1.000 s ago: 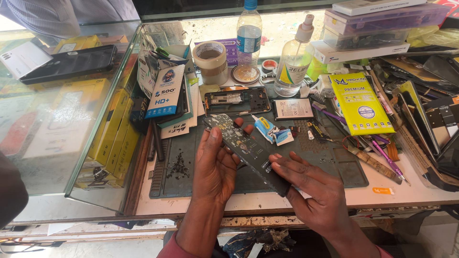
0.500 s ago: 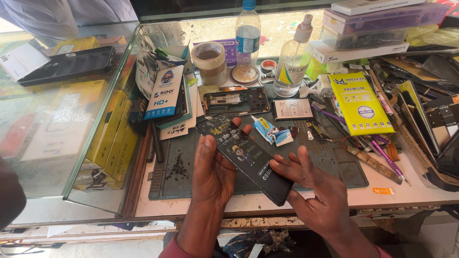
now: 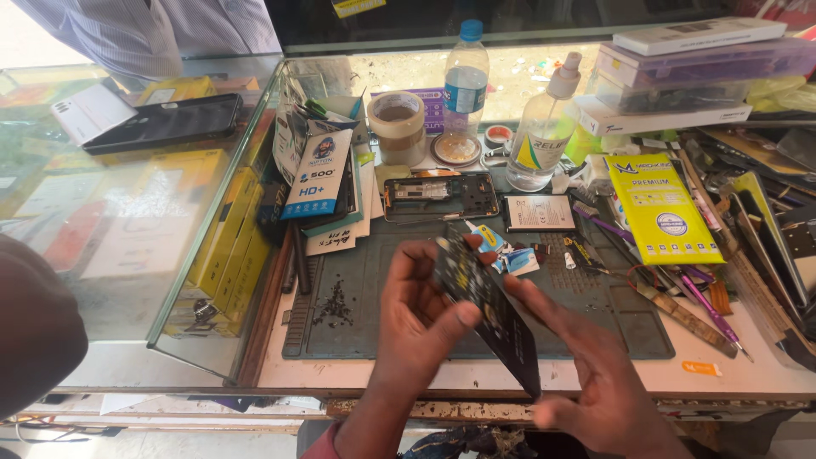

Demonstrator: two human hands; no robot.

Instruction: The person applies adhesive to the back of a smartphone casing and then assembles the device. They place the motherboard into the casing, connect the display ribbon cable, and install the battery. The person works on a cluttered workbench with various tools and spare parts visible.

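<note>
Left hand [image 3: 422, 316]: I see it grasping the dark phone panel [image 3: 489, 310], thumb across its face and fingers wrapped behind the upper end.
Right hand [image 3: 595, 374]: I see it open and flat under the panel's lower half, fingers propping the back and lower edge rather than clenched around it.
Phone panel: held tilted in the air between both hands, above the near edge of the grey work mat [image 3: 374, 280], its lower corner hanging past the counter [image 3: 748, 374] rim towards me.
Risk, drop: I judge the hold light; only the thumb presses on the face, so a slip could send the panel off the counter edge to the floor.
Risk, flex: a thin panel gripped at one end and propped at the other could bend or crack if the hands twist against each other.
Risk, debris: a scatter of small dark bits [image 3: 336, 308] lies on the mat just left of the hands; laying the panel there could scratch it, or a sleeve could sweep the bits away.
Risk, clutter: the opened phone frame [image 3: 440, 196], the flat battery [image 3: 539, 212] and small blue-and-white packets [image 3: 510, 255] lie just beyond the hands; a careless reach could knock them.
Risk, liquid: the spray bottle [image 3: 544, 136] and water bottle [image 3: 465, 85] stand upright behind the frame; tipping one would wet exposed parts.
</note>
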